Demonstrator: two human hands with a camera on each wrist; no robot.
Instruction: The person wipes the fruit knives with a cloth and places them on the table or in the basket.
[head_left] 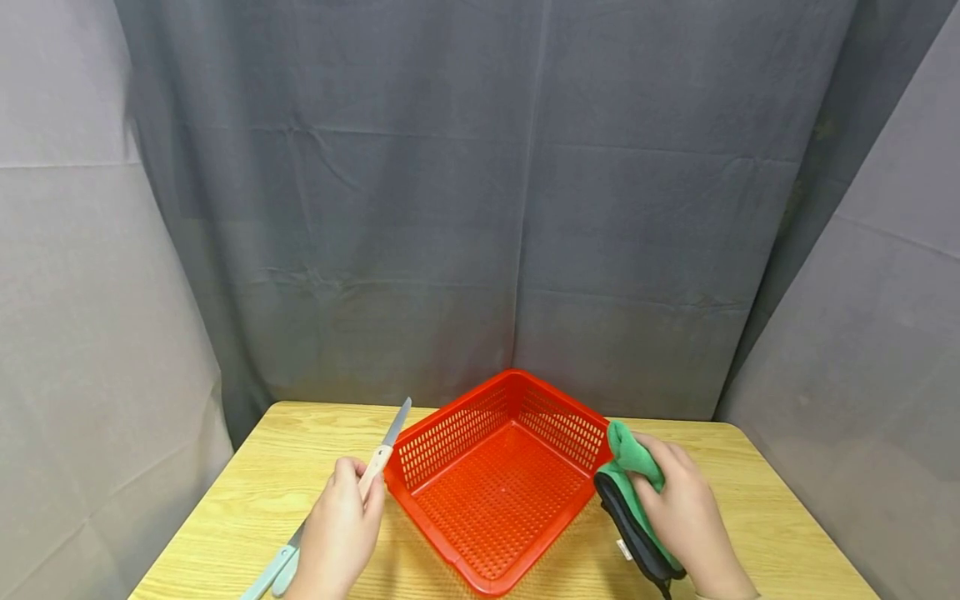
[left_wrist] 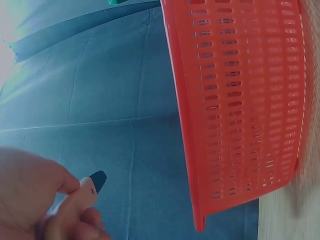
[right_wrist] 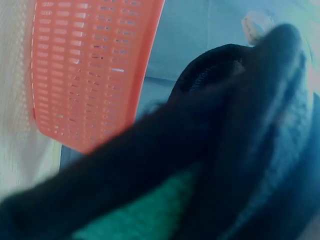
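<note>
My left hand (head_left: 341, 525) grips a knife by its cream handle (head_left: 375, 468), its blade (head_left: 397, 423) pointing up and away, left of a red plastic basket (head_left: 429, 537). The left wrist view shows the handle (left_wrist: 80, 200) between thumb and fingers, apart from the basket wall (left_wrist: 235, 110). On the other side, my right hand (head_left: 686, 508) pinches a folded green cloth item (head_left: 633, 458) with black edging (head_left: 630, 525) and a small white tag. It is beside the basket's right corner. Up close, dark trim (right_wrist: 200, 125) covers much of the right wrist view, hiding the fingers.
Two mint-green handles (head_left: 267, 573) lie at the table's front left, at least one with a blade, partly behind my left hand. The wooden table (head_left: 202, 525) carries the basket in its middle. Grey curtains (head_left: 420, 208) hang behind, with pale cloth at both sides.
</note>
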